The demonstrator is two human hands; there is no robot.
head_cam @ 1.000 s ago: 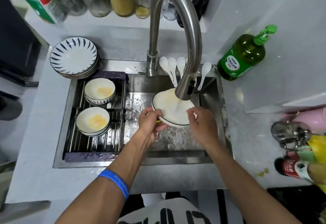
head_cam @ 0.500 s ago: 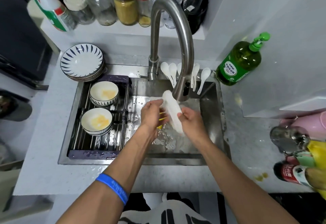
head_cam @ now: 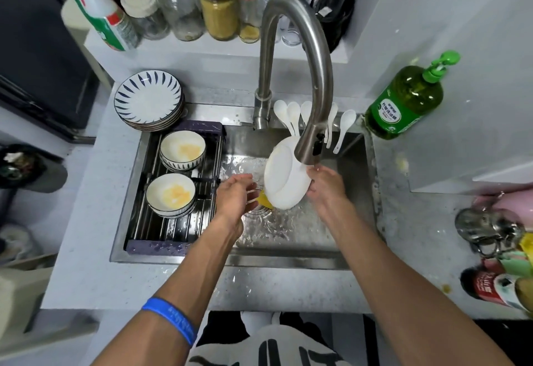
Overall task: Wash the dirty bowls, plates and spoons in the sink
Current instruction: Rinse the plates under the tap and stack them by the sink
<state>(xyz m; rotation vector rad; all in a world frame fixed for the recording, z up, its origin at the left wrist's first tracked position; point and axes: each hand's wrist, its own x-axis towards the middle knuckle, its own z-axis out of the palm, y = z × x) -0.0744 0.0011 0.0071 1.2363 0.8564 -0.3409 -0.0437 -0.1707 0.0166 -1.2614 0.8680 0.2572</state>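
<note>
Under the curved brushed-steel faucet (head_cam: 300,57), the right hand (head_cam: 327,185) grips the round glossy white ceramic plate (head_cam: 284,175), tilted on edge over the wet steel sink (head_cam: 354,169). At 9 o'clock of it, the left hand (head_cam: 235,197) is spread, holding nothing. 2 stained bowls (head_cam: 182,149) sit at 9 o'clock on a ribbed rack (head_cam: 173,230).

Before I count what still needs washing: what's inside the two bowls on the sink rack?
Both bowls, far and near, hold yellow-orange residue smeared on white insides, no spoons. Each sits on other bowls, whose insides are covered. The rack shows beneath.
</note>
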